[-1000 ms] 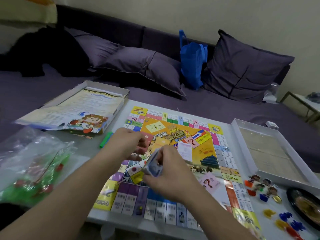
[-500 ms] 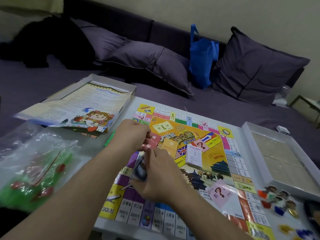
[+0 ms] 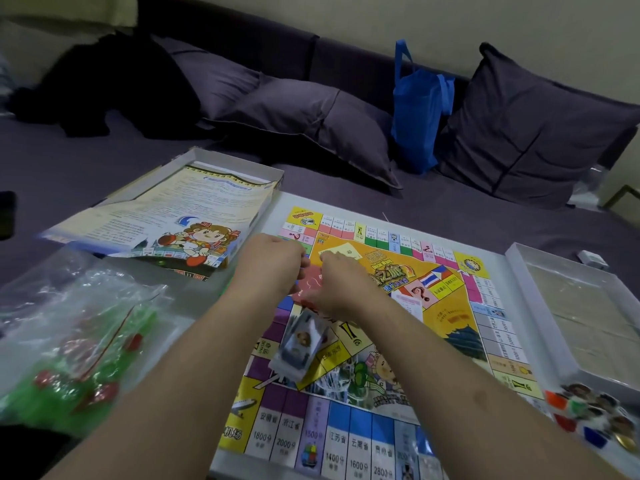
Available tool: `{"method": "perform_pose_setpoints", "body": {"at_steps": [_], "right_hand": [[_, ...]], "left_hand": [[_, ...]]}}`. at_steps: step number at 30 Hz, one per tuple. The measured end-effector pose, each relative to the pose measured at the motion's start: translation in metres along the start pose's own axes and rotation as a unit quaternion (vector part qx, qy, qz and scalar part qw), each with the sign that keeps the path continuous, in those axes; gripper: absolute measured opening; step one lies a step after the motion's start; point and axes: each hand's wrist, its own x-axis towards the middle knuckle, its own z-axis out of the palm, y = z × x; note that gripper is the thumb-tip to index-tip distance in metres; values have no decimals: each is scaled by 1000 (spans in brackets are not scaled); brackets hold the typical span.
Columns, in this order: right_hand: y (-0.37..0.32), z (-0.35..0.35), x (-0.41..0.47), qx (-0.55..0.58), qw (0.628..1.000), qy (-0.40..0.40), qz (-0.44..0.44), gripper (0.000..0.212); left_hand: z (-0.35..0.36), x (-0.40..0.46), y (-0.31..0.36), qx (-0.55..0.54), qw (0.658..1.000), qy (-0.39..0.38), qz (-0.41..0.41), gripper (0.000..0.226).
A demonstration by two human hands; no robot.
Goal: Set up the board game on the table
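The colourful game board (image 3: 446, 317) lies flat on the white table. Over its upper-left part my two hands meet. My left hand (image 3: 273, 265) has its fingers curled and pinches a small red card (image 3: 310, 280). My right hand (image 3: 341, 285) reaches in from the right, and its fingertips close on the same card. Just under my right wrist is a blurred, clear-wrapped pack of cards (image 3: 301, 344); whether the hand still touches it is unclear.
A plastic bag of green and red pieces (image 3: 69, 358) lies at the left. The box lid with the rule sheet (image 3: 173, 216) sits behind it. An open box tray (image 3: 519, 282) stands at the right, with player tokens (image 3: 588, 417) in front. A blue bag (image 3: 419, 109) and cushions are on the sofa.
My right hand has moved forward to meet my left hand at the red card. The wrapped pack it gripped before now sits lower, below the wrist. The view has tilted down.
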Motion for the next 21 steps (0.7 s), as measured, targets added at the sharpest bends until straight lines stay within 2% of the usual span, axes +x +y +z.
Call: {"method": "perform_pose_setpoints", "body": {"at_steps": [3, 8, 10, 14, 17, 19, 21], "right_hand": [[-2, 2, 10, -46, 999, -22, -8, 65], [-6, -6, 16, -3, 998, -53, 21, 77], [-5, -4, 17, 29, 998, -49, 12, 71], [1, -9, 11, 118, 993, -27, 5, 44], [12, -27, 1, 247, 968, 11, 30, 32], [22, -42, -15, 302, 952, 30, 34, 31], [33, -55, -35, 350, 935, 47, 29, 29]], "left_hand": [[-1, 1, 1, 4, 1000, 3, 9, 23], [2, -1, 2, -1, 1000, -2, 17, 24], [3, -2, 2, 7, 1000, -5, 18, 24], [4, -5, 2, 15, 1000, -3, 28, 22], [2, -5, 1, 16, 999, 9, 49, 18], [3, -7, 3, 30, 996, 14, 81, 14], [5, -13, 6, 67, 993, -21, 100, 16]]}}
